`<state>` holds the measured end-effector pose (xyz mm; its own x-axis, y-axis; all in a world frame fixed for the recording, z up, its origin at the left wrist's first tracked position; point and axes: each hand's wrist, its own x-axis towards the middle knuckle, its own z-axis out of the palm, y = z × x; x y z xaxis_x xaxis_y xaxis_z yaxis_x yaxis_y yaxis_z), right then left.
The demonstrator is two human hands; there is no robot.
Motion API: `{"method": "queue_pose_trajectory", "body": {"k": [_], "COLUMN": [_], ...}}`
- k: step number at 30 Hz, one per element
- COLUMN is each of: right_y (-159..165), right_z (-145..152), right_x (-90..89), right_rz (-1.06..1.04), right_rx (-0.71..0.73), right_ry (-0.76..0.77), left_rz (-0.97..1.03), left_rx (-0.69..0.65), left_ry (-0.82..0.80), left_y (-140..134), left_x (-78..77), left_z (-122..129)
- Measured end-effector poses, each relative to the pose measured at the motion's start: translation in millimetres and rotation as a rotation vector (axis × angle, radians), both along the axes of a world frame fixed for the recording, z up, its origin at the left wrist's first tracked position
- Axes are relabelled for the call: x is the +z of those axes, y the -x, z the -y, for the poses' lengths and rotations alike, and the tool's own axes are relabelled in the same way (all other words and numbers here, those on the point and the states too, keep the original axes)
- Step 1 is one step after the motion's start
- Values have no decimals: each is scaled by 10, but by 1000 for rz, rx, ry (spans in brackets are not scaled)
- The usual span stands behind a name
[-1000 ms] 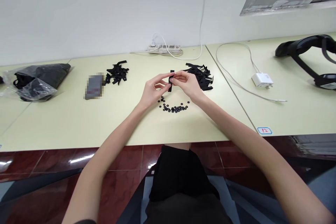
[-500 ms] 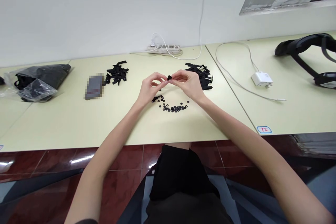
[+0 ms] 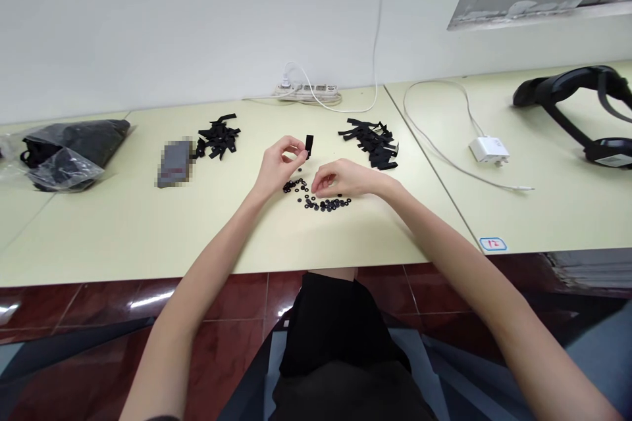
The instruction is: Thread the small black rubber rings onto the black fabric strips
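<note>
My left hand (image 3: 281,161) pinches one end of a short black fabric strip (image 3: 309,143), which stands upright above the fingertips. My right hand (image 3: 345,177) is low over a scatter of small black rings (image 3: 328,204) on the table. Its thumb and fingers are bent close together at the rings; whatever may be between the tips is too small to make out. More black rings (image 3: 295,185) lie below the left hand. Behind my right hand is a pile of black fabric strips (image 3: 372,141), and a second pile of strips (image 3: 218,137) lies to the left.
A blurred grey object (image 3: 176,162) lies beside the left pile. Farther left is a clear plastic bag (image 3: 74,154) with black material. A power strip (image 3: 306,92) sits along the wall. On the right are a white charger (image 3: 488,148) with cable and a black headset (image 3: 567,102).
My right hand has let go of the strip and come down toward the rings. The strip, folded or mostly covered before, now stands up from my left fingertips.
</note>
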<state>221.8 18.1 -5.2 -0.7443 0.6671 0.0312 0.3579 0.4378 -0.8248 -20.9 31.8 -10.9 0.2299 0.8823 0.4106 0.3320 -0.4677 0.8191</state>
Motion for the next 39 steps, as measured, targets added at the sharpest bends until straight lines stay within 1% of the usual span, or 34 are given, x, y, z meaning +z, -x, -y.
{"method": "queue_pose_trajectory", "body": {"k": [3, 7, 11, 13, 15, 16, 18, 21, 23, 25, 27, 31, 35, 39], "right_y": [82, 137, 162, 170, 168, 161, 139, 102, 98, 120, 156, 211, 229, 239], "right_z": [29, 48, 112, 132, 112, 83, 2, -106, -120, -87, -32, 45, 67, 75], "right_x": [-53, -57, -25, -22, -35, -47, -72, -87, -69, -37, -3, 32, 21, -10], "right_rz": [-1, 30, 65, 53, 2, -45, -180, -385, -465, -501, -515, -520, -525, -511], "right_rx": [52, 74, 103, 102, 59, 11, -147, -433, -540, -546, -509, -491, -503, -532], "right_ry": [-70, -124, -131, -102, -65, -59, -87, -153, -160, -147, -144, -173, -180, -229], "left_rz": [-4, 6, 29, 47, 70, 81, 105, 123, 117, 102, 95, 89, 71, 42], "left_rx": [-2, -16, -33, -46, -61, -67, -72, -83, -103, -120, -127, -118, -88, -59], "left_ry": [-11, -13, 24, 51, 80, 97, 125, 161, 185, 203, 205, 184, 165, 117], "left_y": [-6, -18, -22, -20, -16, -14, -11, -18, -30, -44, -56, -60, -55, -58], "left_x": [1, -2, -10, -8, 1, 8, 23, 45, 54, 59, 60, 56, 36, 9], "left_z": [4, 17, 20, 17, 12, 10, 9, 23, 41, 59, 73, 82, 81, 79]}}
